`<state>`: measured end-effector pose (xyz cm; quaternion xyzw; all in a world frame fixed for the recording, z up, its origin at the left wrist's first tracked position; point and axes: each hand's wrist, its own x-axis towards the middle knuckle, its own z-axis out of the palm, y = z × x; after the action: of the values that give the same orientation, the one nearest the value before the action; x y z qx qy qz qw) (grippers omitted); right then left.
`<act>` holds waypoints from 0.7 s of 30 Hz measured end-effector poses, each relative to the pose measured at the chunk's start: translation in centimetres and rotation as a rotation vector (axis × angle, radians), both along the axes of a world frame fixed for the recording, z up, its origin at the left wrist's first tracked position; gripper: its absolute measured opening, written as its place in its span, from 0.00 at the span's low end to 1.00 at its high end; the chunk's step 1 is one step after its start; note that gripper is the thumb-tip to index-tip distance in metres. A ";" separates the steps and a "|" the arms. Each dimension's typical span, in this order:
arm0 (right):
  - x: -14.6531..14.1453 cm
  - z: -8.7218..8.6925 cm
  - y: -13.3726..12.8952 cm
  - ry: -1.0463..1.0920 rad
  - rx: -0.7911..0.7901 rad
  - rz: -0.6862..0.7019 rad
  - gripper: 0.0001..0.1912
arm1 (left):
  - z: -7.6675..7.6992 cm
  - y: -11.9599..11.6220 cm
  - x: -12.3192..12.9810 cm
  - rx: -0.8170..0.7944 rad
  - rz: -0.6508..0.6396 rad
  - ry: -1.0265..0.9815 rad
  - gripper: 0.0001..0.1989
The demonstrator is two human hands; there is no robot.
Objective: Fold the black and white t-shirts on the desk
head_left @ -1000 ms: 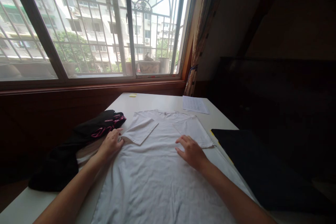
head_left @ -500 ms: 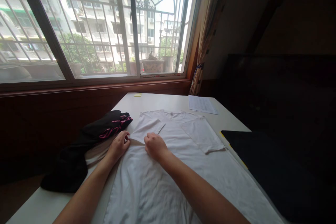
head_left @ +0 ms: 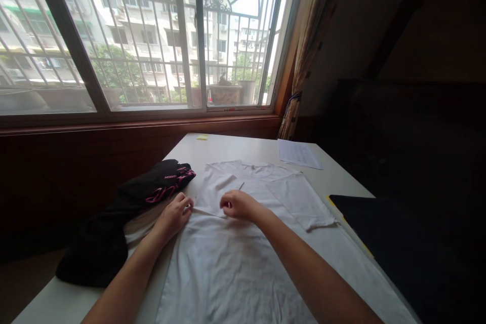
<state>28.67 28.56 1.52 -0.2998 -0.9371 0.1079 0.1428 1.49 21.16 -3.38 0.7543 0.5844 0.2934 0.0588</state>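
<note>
A white T-shirt [head_left: 250,253] lies spread on the white table, its neckline at the far end and both sleeves folded inward over the body. At the shirt's left edge, my left hand [head_left: 178,212] has its thumb and fingers closed on the outer corner of the left sleeve [head_left: 214,195]. My right hand [head_left: 241,206] hovers over that sleeve's lower inner corner, fingers loosely curled with a gap between thumb and forefinger. Nothing shows in it. The right sleeve [head_left: 304,200] lies flat, away from both hands.
Left of the shirt, a black garment with pink lettering [head_left: 152,197] hangs over the table [head_left: 224,144] edge. Dark folded cloth [head_left: 383,233] with a yellow edge lies right. Printed papers [head_left: 299,154] and a yellow note [head_left: 202,137] sit at the back, below a barred window [head_left: 152,35].
My right hand has come off the sleeve edge it was pinching and shifted slightly right. The sleeve lies flatter, and the view has turned a little left.
</note>
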 end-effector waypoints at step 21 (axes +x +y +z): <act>-11.1 -3.9 5.7 0.003 -0.032 -0.172 0.30 | 1.3 -0.1 0.8 -0.048 0.073 0.092 0.05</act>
<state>17.56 34.28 -2.35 -0.3812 -0.9059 0.1106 0.1479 2.27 21.05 -2.10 0.7434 0.6206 0.2463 0.0392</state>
